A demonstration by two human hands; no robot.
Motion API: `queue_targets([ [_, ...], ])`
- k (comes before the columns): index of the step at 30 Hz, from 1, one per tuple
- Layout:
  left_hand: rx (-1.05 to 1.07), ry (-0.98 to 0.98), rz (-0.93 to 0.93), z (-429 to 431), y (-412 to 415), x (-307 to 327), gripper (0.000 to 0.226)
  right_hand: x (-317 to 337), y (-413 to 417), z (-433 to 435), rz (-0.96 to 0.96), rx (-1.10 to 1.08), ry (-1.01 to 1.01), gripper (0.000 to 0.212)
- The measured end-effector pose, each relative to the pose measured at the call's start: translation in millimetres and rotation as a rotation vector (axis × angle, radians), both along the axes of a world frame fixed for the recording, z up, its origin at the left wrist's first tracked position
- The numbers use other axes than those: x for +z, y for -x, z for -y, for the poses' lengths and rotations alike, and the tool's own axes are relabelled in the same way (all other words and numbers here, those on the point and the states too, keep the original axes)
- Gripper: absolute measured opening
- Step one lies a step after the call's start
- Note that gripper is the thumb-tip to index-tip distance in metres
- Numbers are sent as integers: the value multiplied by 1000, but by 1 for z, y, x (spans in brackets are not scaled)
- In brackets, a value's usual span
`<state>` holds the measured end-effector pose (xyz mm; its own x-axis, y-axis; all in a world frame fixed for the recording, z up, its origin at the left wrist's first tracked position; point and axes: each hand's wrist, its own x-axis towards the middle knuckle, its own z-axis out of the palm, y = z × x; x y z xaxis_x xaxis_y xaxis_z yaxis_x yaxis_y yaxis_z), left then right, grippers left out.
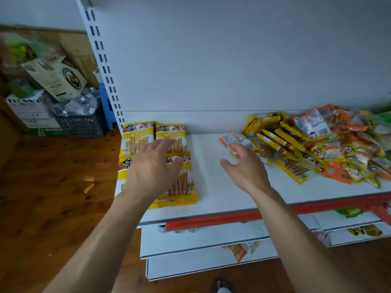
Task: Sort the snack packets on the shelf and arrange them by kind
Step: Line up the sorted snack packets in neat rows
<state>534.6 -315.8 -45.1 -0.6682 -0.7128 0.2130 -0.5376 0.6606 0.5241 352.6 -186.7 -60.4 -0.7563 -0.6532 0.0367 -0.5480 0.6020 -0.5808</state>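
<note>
Several yellow wafer-stick boxes [170,134] lie flat in neat rows at the left end of the white shelf [211,176]. My left hand [152,168] hovers over them with fingers spread, holding nothing. My right hand [245,168] is open above the bare middle of the shelf, its fingers reaching toward an orange and silver packet [234,139]. To the right lies a mixed heap: more yellow boxes [281,140] tipped on edge, and orange packets [338,174] with cartoon faces.
A red price rail [211,220] runs along the shelf's front edge. Lower shelves [201,240] below hold a few packets. Left of the slotted upright [105,66] are cartons, a dark crate [82,125] and a wooden floor with two dropped wrappers [88,183].
</note>
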Motion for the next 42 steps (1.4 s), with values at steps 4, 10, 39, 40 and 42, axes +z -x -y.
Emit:
queue_targets([
  [4, -108, 19, 133, -23, 64, -1, 50, 13, 40, -20, -243, 25, -11, 43],
  [10, -187, -5, 188, -59, 165, -37, 67, 2, 109, -67, -476, -78, 120, 59],
  [39, 34, -59, -501, -114, 247, -28, 48, -68, 124, -82, -305, 336, 333, 56],
  [40, -26, -31, -476, -118, 257, -24, 47, -68, 124, -82, -296, 327, 347, 49],
  [42, -135, -3, -422, -127, 285, -13, 45, -68, 124, -82, -277, 308, 346, 39],
])
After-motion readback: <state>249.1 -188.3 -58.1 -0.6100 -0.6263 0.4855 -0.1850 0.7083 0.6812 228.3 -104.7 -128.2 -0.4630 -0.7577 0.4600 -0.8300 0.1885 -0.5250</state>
